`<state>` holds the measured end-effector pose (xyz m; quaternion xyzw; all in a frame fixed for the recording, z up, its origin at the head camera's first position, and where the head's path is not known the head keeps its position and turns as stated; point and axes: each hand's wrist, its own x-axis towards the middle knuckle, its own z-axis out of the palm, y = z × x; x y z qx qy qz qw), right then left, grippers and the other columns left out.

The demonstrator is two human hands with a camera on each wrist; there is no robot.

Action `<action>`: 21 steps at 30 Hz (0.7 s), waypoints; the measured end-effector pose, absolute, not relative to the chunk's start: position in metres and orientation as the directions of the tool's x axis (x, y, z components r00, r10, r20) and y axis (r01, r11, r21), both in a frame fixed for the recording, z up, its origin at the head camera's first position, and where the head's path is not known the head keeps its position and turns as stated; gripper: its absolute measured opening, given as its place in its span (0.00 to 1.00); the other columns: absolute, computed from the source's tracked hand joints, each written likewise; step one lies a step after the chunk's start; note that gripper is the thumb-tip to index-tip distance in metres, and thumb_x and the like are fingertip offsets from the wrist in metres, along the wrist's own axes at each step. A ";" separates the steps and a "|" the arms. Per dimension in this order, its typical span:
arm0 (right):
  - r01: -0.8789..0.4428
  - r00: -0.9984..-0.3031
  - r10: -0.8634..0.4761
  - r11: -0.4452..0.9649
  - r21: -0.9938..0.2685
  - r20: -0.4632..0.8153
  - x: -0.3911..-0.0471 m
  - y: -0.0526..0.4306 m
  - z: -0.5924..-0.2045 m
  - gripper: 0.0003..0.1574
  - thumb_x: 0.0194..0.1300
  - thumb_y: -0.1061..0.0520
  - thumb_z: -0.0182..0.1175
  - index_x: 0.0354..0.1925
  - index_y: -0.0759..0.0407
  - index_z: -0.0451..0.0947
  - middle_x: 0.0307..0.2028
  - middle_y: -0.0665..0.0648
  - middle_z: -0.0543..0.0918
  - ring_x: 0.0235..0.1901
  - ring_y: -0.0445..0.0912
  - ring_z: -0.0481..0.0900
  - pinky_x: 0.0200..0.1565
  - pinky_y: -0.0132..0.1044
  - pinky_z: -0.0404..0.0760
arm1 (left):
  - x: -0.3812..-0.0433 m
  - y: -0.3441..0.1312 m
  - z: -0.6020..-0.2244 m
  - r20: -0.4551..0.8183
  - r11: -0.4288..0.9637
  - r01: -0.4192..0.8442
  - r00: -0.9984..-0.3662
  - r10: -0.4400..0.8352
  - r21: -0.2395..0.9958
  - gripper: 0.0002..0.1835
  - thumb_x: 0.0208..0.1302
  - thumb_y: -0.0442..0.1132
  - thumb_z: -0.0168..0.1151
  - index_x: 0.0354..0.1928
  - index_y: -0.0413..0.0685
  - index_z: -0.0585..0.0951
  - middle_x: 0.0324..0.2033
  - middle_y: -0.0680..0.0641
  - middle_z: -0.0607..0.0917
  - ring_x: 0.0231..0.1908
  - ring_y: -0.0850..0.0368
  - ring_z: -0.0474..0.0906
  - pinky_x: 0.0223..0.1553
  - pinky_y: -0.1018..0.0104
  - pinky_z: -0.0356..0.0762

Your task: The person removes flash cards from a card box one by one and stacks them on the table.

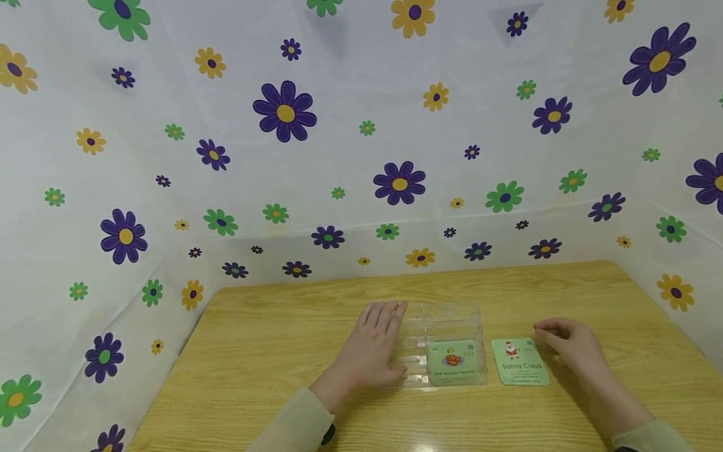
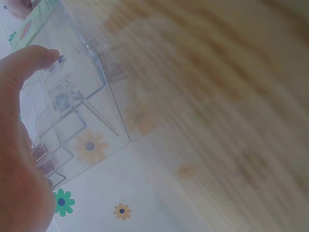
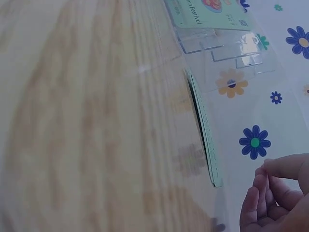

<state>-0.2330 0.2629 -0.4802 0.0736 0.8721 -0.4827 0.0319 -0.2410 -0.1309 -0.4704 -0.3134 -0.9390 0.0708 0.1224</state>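
Note:
A clear plastic card holder (image 1: 452, 328) with stepped slots stands on the table. My left hand (image 1: 373, 345) rests along its left side, fingers extended toward the back and the thumb (image 2: 41, 57) at the front. In the holder's front right slot is a green card reading "Mid-Autumn Festival" (image 1: 454, 367). Right of the holder, a small stack of green cards (image 1: 521, 370) lies flat, the top one marked "Santa Claus"; the right wrist view shows its edge. My right hand (image 1: 576, 351) hovers beside the stack's far right corner, thumb and fingertips together, nothing visible between them.
The wooden table (image 1: 271, 351) runs back to a white cloth (image 1: 339, 163) printed with flowers, which also hangs along both sides. Light sleeves (image 1: 299, 420) cover both forearms, with a dark band showing at each wrist.

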 end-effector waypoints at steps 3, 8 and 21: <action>0.117 -0.993 0.073 0.542 -0.832 -0.091 -0.234 0.262 -0.478 0.24 0.77 0.54 0.62 0.59 0.74 0.80 0.45 0.57 0.89 0.36 0.29 0.76 0.39 0.24 0.77 | -0.240 -0.131 -0.469 0.177 0.796 0.568 -0.778 0.602 -0.211 0.65 0.56 0.70 0.70 0.84 0.44 0.50 0.76 0.43 0.66 0.74 0.47 0.64 0.81 0.50 0.60; 0.082 -0.997 0.047 0.525 -0.847 -0.068 -0.233 0.258 -0.474 0.23 0.77 0.56 0.62 0.58 0.76 0.80 0.43 0.53 0.89 0.36 0.26 0.75 0.40 0.22 0.79 | -0.238 -0.130 -0.465 0.160 0.798 0.567 -0.785 0.598 -0.201 0.64 0.57 0.70 0.69 0.84 0.44 0.50 0.76 0.43 0.66 0.74 0.46 0.64 0.81 0.49 0.59; 0.071 -0.996 -0.014 0.457 -0.887 -0.087 -0.225 0.245 -0.461 0.22 0.78 0.58 0.61 0.60 0.74 0.79 0.48 0.56 0.89 0.40 0.28 0.80 0.46 0.25 0.85 | -0.238 -0.130 -0.465 0.163 0.800 0.568 -0.785 0.597 -0.193 0.64 0.57 0.70 0.70 0.84 0.44 0.51 0.76 0.43 0.66 0.74 0.47 0.64 0.81 0.50 0.59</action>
